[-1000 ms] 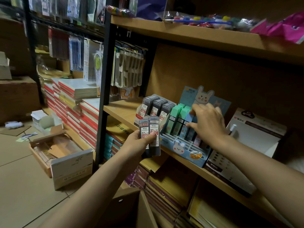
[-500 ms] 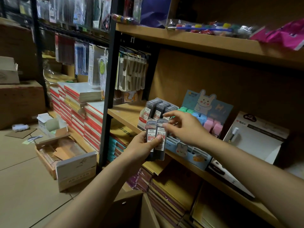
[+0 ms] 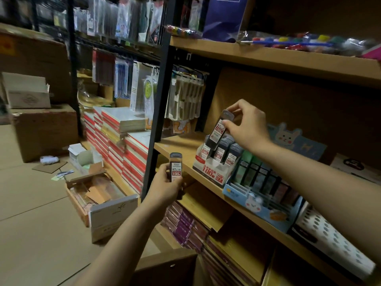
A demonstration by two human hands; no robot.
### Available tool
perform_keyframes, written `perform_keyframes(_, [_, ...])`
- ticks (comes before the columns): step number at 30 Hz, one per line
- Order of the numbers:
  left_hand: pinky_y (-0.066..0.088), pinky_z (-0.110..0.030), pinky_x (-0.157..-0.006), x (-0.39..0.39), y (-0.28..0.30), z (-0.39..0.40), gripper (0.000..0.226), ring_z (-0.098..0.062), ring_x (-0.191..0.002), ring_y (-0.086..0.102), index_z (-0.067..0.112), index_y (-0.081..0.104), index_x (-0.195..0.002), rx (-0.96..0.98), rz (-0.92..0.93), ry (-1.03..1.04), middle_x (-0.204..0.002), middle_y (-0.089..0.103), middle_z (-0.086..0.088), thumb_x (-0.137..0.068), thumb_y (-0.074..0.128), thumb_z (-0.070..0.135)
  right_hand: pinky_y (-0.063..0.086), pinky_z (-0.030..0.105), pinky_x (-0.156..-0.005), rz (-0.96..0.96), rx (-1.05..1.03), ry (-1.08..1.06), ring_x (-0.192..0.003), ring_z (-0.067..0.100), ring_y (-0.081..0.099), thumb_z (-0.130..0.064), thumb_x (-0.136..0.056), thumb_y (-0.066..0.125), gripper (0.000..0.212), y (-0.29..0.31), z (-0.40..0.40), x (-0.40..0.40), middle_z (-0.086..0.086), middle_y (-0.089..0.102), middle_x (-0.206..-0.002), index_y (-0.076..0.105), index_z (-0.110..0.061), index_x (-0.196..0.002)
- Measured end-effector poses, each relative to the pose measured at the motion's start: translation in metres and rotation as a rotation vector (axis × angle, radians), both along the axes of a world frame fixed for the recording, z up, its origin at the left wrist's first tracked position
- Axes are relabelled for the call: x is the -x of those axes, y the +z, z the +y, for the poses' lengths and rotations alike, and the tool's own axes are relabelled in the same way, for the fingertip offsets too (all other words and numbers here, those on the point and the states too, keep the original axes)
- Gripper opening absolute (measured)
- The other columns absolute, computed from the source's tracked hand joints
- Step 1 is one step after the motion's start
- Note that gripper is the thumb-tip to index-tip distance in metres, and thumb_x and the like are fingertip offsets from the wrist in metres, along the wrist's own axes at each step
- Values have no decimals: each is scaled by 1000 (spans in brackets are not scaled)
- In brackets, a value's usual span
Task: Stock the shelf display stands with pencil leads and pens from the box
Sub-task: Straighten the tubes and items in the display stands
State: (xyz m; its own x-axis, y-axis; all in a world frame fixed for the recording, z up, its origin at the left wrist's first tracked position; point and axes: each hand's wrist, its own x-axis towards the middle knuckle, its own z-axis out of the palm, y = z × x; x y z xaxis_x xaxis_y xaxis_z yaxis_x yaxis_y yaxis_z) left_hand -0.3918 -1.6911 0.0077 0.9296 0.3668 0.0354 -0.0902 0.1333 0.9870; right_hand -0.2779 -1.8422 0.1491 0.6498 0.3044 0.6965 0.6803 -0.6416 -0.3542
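My right hand pinches one dark pencil lead case by its top, tilted just above the white and red lead display stand on the wooden shelf. Three lead cases stand in that stand. Lower left, in front of the shelf edge, my left hand holds another lead case upright. To the right of the white stand sits a blue bunny display stand with rows of coloured cases. A brown cardboard box shows at the bottom under my left arm.
A black upright post frames the shelf's left side. Stacked notebooks fill the lower left rack. An open cardboard box lies on the floor. A dotted display box stands right of the bunny stand. Below the shelf are stacked books.
My right hand took one lead case from my left hand and carried it up and right over the white stand. My left hand now shows a single case.
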Motion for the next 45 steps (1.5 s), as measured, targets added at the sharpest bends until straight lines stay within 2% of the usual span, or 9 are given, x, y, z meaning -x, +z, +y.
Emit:
perform_keyframes(10, [61, -37, -71, -8, -3, 2, 31, -23, -90, 68, 36, 54, -106, 35, -49, 6, -99, 65, -3, -94, 57, 8, 56, 40, -82, 66, 198, -92, -93, 19, 62, -21, -81, 78, 22, -26, 27, -25, 3, 65, -103, 67, -14, -99])
perform_keyframes(16, [60, -33, -66, -8, -6, -1, 36, -17, -90, 67, 41, 52, -97, 55, -46, 3, -103, 62, 2, -92, 61, 7, 51, 36, -75, -1, 397, -174, -94, 22, 61, -34, -79, 79, 24, -42, 32, -25, 0, 65, -101, 69, -21, -97])
perform_keyframes(22, [53, -19, -54, -6, -4, 0, 39, -12, -89, 65, 36, 49, -121, 33, -61, 3, -108, 62, 4, -93, 60, 13, 41, 28, -76, -25, 353, -125, -97, 18, 55, -31, -90, 68, 30, -43, 26, -25, -2, 54, -108, 67, -21, -118])
perform_keyframes(25, [53, -18, -54, -6, -4, 0, 41, -12, -89, 65, 35, 46, -129, 16, -66, -14, -108, 62, 5, -94, 57, 15, 45, 19, -75, 56, 193, 67, -92, 10, 59, -25, -95, 60, 24, -38, 20, -11, -7, 58, -104, 66, -23, -118])
perform_keyframes(29, [51, -13, -54, -9, -1, -5, 41, -7, -87, 66, 36, 47, -129, -16, -89, -81, -108, 63, 6, -96, 55, 13, 59, 24, -68, 355, 279, 242, -76, 1, 67, -38, -90, 65, 35, -52, 15, 16, -14, 66, -91, 59, -31, -123])
perform_keyframes(32, [52, -15, -59, -8, 5, -11, 39, -7, -95, 66, 35, 49, -129, -83, -99, -143, -113, 65, 3, -96, 55, 15, 52, 11, -60, 345, 265, 256, -75, -9, 63, -32, -81, 77, 38, -61, 14, 24, -17, 64, -91, 60, -36, -114])
perform_keyframes(35, [53, -20, -70, -10, 10, -15, 43, -8, -101, 63, 31, 46, -135, -142, -124, -88, -116, 64, 4, -95, 56, 18, 55, 16, -62, 325, 155, 249, -81, 1, 64, -25, -78, 79, 38, -45, 7, 20, -14, 63, -98, 59, -35, -110])
perform_keyframes(41, [51, -36, -97, -20, -3, -13, 72, -13, -118, 50, 22, 35, -145, -325, -47, 42, -143, 39, -1, -83, 70, 38, 40, -3, -56, 34, -23, 43, -73, -10, 54, -21, -75, 83, 34, 2, 0, -9, -10, 63, -89, 65, -22, -104])
perform_keyframes(45, [46, -46, -103, -49, 1, -25, 92, -19, -133, 39, 20, 30, -149, -300, 1, 77, -152, 31, -2, -74, 75, 52, 42, 4, -57, 1, 23, 45, -74, -5, 56, -19, -78, 81, 33, -1, 8, -23, -7, 64, -93, 64, -18, -106])
